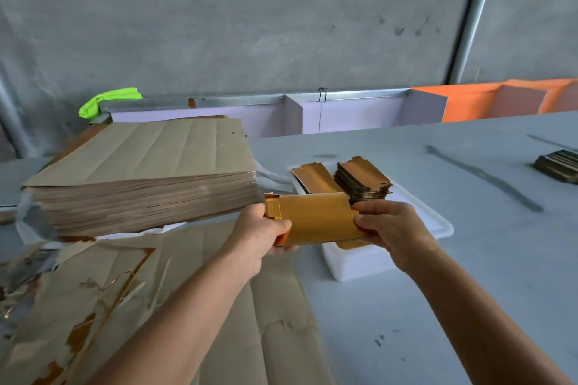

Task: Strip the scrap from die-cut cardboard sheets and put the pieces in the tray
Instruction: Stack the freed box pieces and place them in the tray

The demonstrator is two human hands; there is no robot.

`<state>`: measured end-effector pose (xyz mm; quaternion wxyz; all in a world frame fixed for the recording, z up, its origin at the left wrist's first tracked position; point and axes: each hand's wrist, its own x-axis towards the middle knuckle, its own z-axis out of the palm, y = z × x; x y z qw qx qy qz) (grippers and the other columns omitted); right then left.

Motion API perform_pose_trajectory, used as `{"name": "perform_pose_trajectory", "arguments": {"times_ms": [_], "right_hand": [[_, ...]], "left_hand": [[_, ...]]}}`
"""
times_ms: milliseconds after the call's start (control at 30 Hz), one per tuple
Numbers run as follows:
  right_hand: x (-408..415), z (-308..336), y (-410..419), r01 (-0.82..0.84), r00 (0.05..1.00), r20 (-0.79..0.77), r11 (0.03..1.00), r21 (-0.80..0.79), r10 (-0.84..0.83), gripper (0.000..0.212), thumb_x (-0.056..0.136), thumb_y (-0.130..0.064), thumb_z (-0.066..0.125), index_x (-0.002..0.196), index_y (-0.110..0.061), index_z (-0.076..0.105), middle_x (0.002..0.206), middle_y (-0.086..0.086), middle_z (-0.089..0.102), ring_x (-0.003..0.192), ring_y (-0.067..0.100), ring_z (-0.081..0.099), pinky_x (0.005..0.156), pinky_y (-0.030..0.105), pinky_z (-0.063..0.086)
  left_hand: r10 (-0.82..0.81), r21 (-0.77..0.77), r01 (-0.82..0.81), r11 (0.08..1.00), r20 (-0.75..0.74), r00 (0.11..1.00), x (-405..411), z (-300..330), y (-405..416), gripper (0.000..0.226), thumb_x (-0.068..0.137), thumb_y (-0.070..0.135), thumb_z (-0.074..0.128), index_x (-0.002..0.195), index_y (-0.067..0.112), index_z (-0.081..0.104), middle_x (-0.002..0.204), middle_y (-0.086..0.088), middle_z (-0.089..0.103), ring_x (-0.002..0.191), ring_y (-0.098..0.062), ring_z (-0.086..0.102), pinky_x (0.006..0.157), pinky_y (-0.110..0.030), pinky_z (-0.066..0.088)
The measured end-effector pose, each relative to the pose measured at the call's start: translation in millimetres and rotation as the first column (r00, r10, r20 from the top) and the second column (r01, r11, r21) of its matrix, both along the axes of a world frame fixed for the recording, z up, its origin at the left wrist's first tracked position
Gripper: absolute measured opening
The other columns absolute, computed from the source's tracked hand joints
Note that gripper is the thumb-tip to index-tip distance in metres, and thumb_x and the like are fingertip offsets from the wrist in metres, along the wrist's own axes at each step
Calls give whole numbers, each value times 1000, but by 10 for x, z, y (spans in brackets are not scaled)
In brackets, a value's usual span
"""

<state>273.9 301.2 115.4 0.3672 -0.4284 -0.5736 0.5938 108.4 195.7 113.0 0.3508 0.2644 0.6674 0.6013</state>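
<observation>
At the far left, torn scrap point(93, 306) lies on the grey table point(406, 306), with a thick stack of brown sheets point(140, 172) behind it. Right of the stack, the left hand point(259, 234) curls round the left end of a gold piece point(319, 219), thumb on its face. The piece is held up between both hands, above the near-left rim of the white tray point(438, 222). The right hand point(391, 228) pinches the piece's right end. Behind the hands, inside the tray, one gold piece lies flat beside a pile point(362, 181) of them. A dark stack point(556, 166) sits at the far right.
</observation>
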Motion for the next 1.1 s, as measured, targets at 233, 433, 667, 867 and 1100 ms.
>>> {"name": "perform_pose_trajectory", "arguments": {"times_ms": [233, 433, 667, 867, 1100], "right_hand": [[169, 34, 466, 61, 995, 74, 998, -6, -61, 20, 82, 9, 65, 79, -11, 69, 95, 10, 62, 78, 24, 64, 52, 25, 55], [298, -12, 765, 111, 983, 144, 994, 20, -112, 23, 81, 14, 62, 77, -9, 66, 103, 17, 61, 82, 28, 64, 48, 22, 56], [447, -106, 889, 100, 987, 121, 994, 45, -104, 19, 85, 12, 59, 93, -3, 67, 96, 16, 64, 79, 25, 66, 57, 22, 56], [417, -80, 760, 10, 997, 72, 995, 100, -18, 18, 88, 8, 58, 94, -6, 66, 91, 13, 66, 81, 23, 66, 66, 27, 55], [338, 6, 575, -105, 992, 81, 983, 150, 94, 21, 86, 6, 60, 85, -13, 67, 95, 9, 66, 88, 25, 64, 73, 33, 54]], "left_hand": [[-42, -79, 30, 996, -145, 989, 112, -47, 576, 47, 74, -7, 72, 112, 12, 51, 109, -11, 59, 102, -29, 59, 79, -44, 57], [-46, -90, 22, 996, -272, 961, 197, -94, 921, 56, 76, -5, 72, 123, 11, 45, 104, -11, 60, 95, -26, 62, 80, -43, 57], [-17, -14, 16, 1000, -109, 994, 239, -120, 1022, 8, 91, 13, 61, 88, 15, 54, 82, -13, 65, 55, -17, 66, 56, -30, 59], [-31, 43, 38, 998, -151, 988, 156, -86, 796, 9, 93, 12, 58, 86, 10, 64, 75, -9, 65, 48, -16, 65, 47, -25, 53], [-95, -21, 98, 995, 85, 992, -147, 70, 387, 16, 92, 8, 57, 77, 10, 62, 58, -2, 66, 48, -14, 62, 46, -23, 50]]}}
